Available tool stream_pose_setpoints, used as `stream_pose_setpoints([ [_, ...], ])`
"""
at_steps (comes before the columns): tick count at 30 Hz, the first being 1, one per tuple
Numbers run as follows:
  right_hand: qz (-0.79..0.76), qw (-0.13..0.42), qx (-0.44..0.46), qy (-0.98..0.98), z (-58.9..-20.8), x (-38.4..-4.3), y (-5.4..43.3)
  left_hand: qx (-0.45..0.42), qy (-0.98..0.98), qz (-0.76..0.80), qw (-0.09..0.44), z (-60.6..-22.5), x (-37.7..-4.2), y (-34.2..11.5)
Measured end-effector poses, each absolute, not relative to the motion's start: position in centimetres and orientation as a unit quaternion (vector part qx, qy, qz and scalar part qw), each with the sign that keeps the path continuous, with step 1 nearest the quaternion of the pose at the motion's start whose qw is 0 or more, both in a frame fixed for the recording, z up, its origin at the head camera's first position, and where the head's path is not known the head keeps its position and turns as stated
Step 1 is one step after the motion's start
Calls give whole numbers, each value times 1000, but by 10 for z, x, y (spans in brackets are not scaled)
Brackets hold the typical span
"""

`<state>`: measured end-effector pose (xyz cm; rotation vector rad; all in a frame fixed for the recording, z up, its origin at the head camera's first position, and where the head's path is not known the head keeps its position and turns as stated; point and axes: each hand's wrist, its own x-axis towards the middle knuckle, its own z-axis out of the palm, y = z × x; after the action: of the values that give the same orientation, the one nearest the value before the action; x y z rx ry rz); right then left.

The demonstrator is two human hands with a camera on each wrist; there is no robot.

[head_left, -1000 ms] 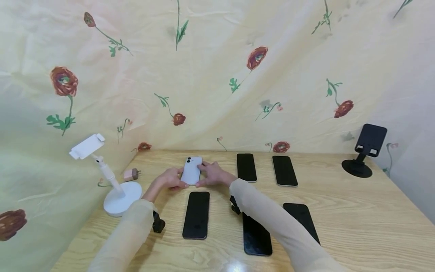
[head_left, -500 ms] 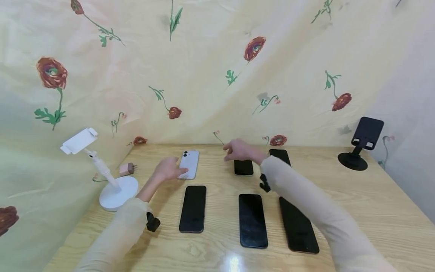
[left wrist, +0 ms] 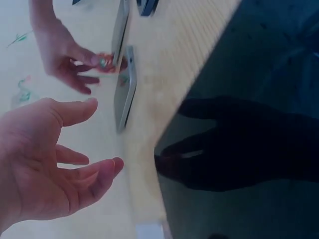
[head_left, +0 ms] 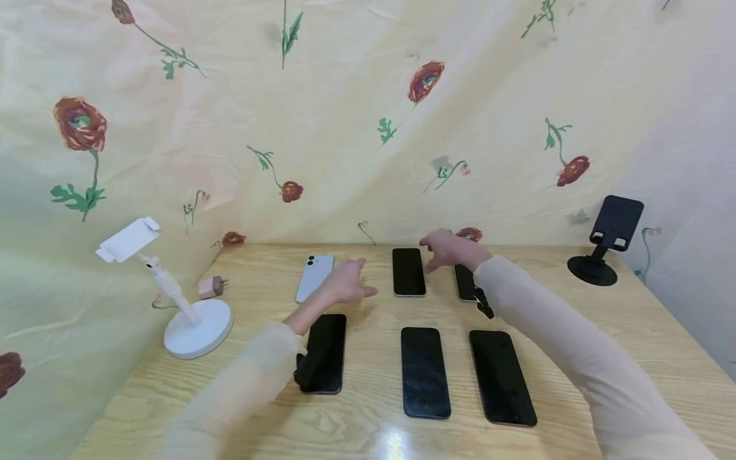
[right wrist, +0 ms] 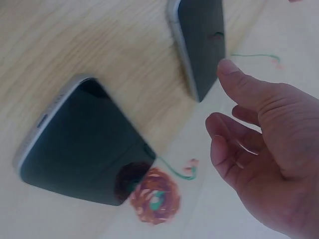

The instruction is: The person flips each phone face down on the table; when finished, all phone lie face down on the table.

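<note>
Phone with dark screen (head_left: 409, 273) lies face up on the wooden table (head_left: 374, 364), near the centre of the head view. From where I stand, the left hand (head_left: 345, 282) is at its left side, thumb and fingers spread apart, holding nothing. The right hand (head_left: 445, 248) is by its upper right edge, fingers loosely bent, also holding nothing; if it touches the phone, I cannot tell. Pale phone (head_left: 313, 275) lies back up, left of centre. Three further dark phones (head_left: 425, 374) lie in the lower half.
</note>
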<state>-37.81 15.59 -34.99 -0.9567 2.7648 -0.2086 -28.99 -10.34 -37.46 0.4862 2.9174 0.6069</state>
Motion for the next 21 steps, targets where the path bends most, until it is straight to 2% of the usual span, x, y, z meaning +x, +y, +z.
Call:
stream_pose_setpoints([
  [12, -96, 185, -263, 942, -370, -385, 159, 212, 955, 191, 83, -395, -314, -56],
  [21, -89, 187, -271, 940, -377, -392, 156, 205, 959, 180, 83, -403, -319, -34],
])
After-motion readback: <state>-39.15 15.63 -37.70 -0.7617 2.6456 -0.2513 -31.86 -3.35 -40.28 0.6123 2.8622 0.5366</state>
